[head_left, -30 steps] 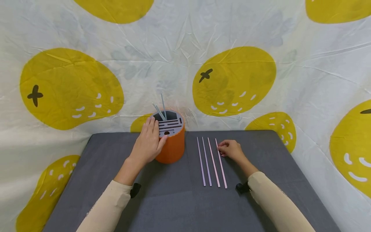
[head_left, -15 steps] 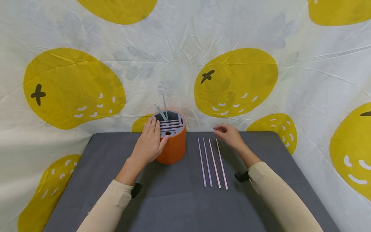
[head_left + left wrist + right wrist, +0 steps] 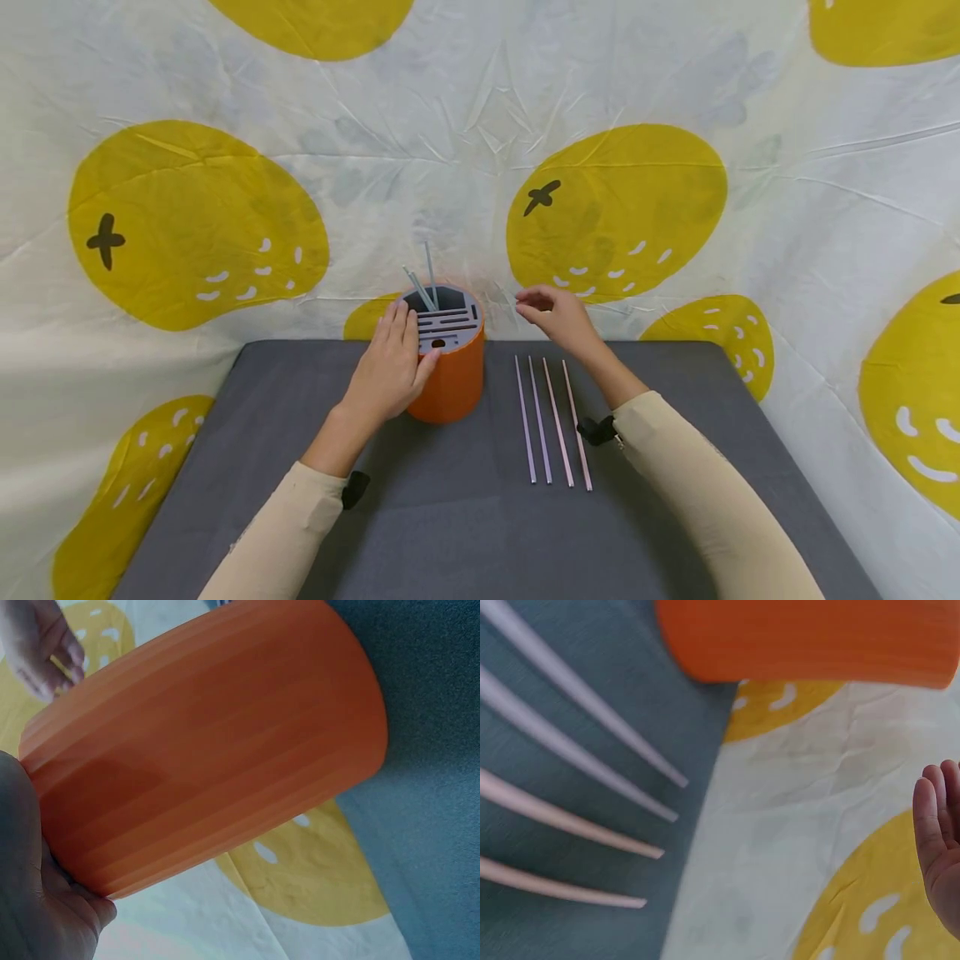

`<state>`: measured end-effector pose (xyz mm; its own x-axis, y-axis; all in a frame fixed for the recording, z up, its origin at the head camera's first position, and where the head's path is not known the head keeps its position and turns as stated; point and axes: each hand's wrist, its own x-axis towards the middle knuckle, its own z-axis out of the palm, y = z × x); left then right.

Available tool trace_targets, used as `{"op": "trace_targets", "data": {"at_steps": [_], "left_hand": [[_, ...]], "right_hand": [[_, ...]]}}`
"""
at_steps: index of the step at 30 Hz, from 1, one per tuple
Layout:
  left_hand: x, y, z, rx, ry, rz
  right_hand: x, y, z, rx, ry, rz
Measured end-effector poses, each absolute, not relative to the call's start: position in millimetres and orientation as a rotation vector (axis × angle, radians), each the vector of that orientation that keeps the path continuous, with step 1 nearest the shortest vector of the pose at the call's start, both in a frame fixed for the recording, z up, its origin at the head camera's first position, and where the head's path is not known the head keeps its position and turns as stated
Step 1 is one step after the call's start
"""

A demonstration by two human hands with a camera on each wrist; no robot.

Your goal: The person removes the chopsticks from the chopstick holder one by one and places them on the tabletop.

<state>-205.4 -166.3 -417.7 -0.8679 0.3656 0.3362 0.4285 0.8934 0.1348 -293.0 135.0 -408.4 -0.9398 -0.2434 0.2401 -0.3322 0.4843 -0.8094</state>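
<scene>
An orange round utensil holder (image 3: 450, 387) with a grey slotted top (image 3: 447, 326) stands upright toward the back of the table. Several thin bluish and greenish chopsticks (image 3: 431, 279) lean in its rear compartment. My left hand (image 3: 386, 367) rests on the holder's left rim, straight fingers over the top, thumb at the front edge. Raised right of the holder, my right hand (image 3: 557, 315) appears to hold nothing, its fingers loosely bent. Below it, two lavender chopsticks (image 3: 540, 421) and two pink chopsticks (image 3: 559, 425) lie side by side, a little apart. My right sleeve's black wrist camera partly overlaps the rightmost one.
A dark grey cloth covers the table (image 3: 450, 533). Behind its back edge hangs a white curtain (image 3: 420, 100) printed with large yellow fruit. The holder stands close to that curtain.
My right hand has left the rightmost pink chopstick, risen, and moved left toward the holder. The chopsticks lie as before. My left hand stays on the holder.
</scene>
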Motion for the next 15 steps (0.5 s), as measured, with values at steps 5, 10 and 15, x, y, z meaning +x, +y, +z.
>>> {"op": "trace_targets", "data": {"at_steps": [5, 10, 15], "left_hand": [[-206.4, -166.7, -418.4, -0.591, -2.753, -0.285], [-207.2, -167.1, -419.6, -0.587, -2.755, -0.281], [-207.3, -167.2, -420.6, -0.597, -2.734, -0.272]], "right_hand": [[-296.0, 112.9, -395.4, 0.590, -2.574, 1.448], [-299.5, 88.8, -384.4, 0.667, -2.558, 1.415], [-301.3, 63.3, -375.1, 0.752, -2.578, 1.388]]}}
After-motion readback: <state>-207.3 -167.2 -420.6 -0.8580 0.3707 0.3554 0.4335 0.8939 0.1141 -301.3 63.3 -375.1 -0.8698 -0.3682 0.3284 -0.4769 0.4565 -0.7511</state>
